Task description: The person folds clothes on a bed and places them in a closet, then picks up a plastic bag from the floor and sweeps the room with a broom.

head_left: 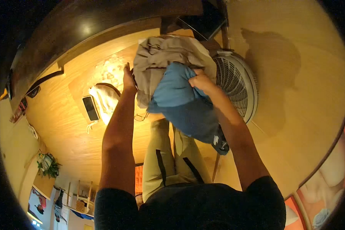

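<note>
My right hand [201, 82] is closed on a blue garment [176, 86], which hangs down to a dark navy end with a small white mark. Under and behind it lies a crumpled grey-brown piece of clothing [149, 57], spread on a surface in front of me. At the left edge of that clothing is my left hand [129, 80], its fingers stretched out and nothing visibly held. A pair of eyeglasses [140, 117] lies just below the clothing. The blue garment covers part of the grey-brown one.
A round grey fan [237, 84] stands close on the right. To the left are a phone [90, 108] with a pale strap and a brightly lit whitish object I cannot make out [105, 100]. A dark wooden edge [103, 42] runs across the top.
</note>
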The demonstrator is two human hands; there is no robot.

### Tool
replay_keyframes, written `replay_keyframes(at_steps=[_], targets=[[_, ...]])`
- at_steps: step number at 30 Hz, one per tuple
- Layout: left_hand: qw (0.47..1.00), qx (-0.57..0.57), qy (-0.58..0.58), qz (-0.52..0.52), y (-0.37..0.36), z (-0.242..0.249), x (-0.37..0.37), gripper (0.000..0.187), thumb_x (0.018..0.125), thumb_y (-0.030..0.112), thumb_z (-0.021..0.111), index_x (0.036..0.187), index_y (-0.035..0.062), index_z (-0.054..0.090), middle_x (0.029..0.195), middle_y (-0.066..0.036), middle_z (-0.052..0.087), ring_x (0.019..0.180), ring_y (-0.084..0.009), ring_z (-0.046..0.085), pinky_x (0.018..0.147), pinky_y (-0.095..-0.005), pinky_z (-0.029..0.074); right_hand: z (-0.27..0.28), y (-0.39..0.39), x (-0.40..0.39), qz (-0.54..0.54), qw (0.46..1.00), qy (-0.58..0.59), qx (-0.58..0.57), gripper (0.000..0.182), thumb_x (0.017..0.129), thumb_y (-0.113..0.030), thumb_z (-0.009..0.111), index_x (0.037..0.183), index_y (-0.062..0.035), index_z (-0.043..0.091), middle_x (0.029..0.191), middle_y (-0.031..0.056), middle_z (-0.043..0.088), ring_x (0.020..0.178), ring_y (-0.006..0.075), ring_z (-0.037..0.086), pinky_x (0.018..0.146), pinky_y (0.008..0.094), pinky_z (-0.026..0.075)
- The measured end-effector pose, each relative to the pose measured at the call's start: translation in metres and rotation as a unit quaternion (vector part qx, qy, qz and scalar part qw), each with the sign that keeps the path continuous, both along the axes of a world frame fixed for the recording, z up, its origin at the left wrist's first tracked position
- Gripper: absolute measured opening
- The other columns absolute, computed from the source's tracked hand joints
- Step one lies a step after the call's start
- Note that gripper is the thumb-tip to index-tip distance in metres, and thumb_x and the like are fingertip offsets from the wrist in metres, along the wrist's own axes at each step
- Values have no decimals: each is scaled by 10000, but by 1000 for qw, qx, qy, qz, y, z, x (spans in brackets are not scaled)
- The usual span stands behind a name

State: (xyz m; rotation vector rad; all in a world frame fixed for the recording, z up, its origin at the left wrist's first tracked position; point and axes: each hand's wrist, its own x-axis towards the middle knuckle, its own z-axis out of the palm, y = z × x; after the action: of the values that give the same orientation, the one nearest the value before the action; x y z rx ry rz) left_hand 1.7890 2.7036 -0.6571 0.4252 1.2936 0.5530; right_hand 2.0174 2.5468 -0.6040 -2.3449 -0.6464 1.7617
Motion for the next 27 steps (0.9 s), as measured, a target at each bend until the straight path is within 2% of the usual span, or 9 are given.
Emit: replay_keyframes(at_steps=[2, 4, 5, 10, 12, 16, 19, 21, 27], targets=[[991, -6, 87, -98, -7, 77, 6, 566, 850, 456, 310, 1217, 26, 346, 1175, -111, 432, 1033, -201, 441, 913, -295, 316, -14, 10, 5, -74, 993, 45, 78, 518, 520, -51, 526, 1028, 26, 457, 908, 115, 508, 800, 222, 469, 705, 288, 391], [966, 75, -108, -223, -44, -8, -34, 653, 835, 508, 316, 1313, 94, 153, 1328, -85, 234, 1205, -214, 246, 968, -314, 229, 29, 20, -3, -66, 994, 71, 43, 530, 517, -26, 517, 1038, 46, 451, 835, 116, 509, 774, 224, 470, 690, 269, 393], [937, 228, -12, -264, -74, -51, -45, 623, 861, 421, 335, 1246, -57, 229, 1290, -182, 269, 1194, -246, 260, 986, -304, 196, 35, 20, -6, -95, 991, 61, 73, 534, 538, -23, 520, 1059, 50, 431, 807, 111, 502, 745, 210, 470, 673, 269, 395], [921, 325, 133, -171, -76, 42, -11, 630, 861, 408, 330, 1269, -45, 169, 1314, -210, 203, 1235, -307, 157, 1006, -318, 149, 114, -12, -6, -110, 984, 135, 31, 598, 621, -49, 555, 1168, 23, 327, 754, 74, 487, 637, 141, 464, 591, 273, 407], [958, 184, 97, -198, -83, 46, -24, 624, 854, 409, 343, 1271, -28, 183, 1299, -201, 247, 1223, -287, 207, 1001, -307, 170, 122, -58, 0, -152, 977, 149, 25, 584, 593, -29, 531, 1148, 16, 354, 732, 68, 480, 616, 146, 460, 574, 272, 401], [899, 323, 167, -245, -126, 104, -71, 591, 842, 378, 388, 1259, -15, 242, 1065, -189, 513, 983, -302, 494, 864, -316, 353, 207, -86, 10, 115, 981, 135, -78, 486, 537, -24, 529, 1019, 14, 481, 729, 76, 527, 670, 182, 493, 588, 284, 405], [948, 152, 84, -266, -142, 197, -138, 570, 854, 343, 412, 1270, -7, 240, 1161, -107, 464, 1066, -205, 430, 897, -297, 315, 322, -27, -79, 165, 974, -12, -156, 603, 483, 6, 539, 1081, 0, 462, 804, 111, 551, 715, 210, 524, 591, 282, 420], [981, 112, -71, -141, -160, 233, -191, 571, 852, 329, 426, 1284, 16, 222, 1066, -95, 525, 1000, -179, 476, 878, -298, 335, 293, -40, -82, 186, 971, 73, -129, 629, 468, 18, 529, 1092, 5, 453, 816, 113, 548, 720, 210, 523, 594, 280, 425], [864, 380, -310, 115, -232, 489, -416, 845, 786, 467, 484, 1314, 58, -34, 1001, -151, 535, 997, -202, 469, 880, -318, 324, 306, -25, -270, 186, 945, 257, -77, 458, 476, 33, 496, 933, 60, 516, 771, 83, 548, 675, 174, 515, 618, 264, 432]])
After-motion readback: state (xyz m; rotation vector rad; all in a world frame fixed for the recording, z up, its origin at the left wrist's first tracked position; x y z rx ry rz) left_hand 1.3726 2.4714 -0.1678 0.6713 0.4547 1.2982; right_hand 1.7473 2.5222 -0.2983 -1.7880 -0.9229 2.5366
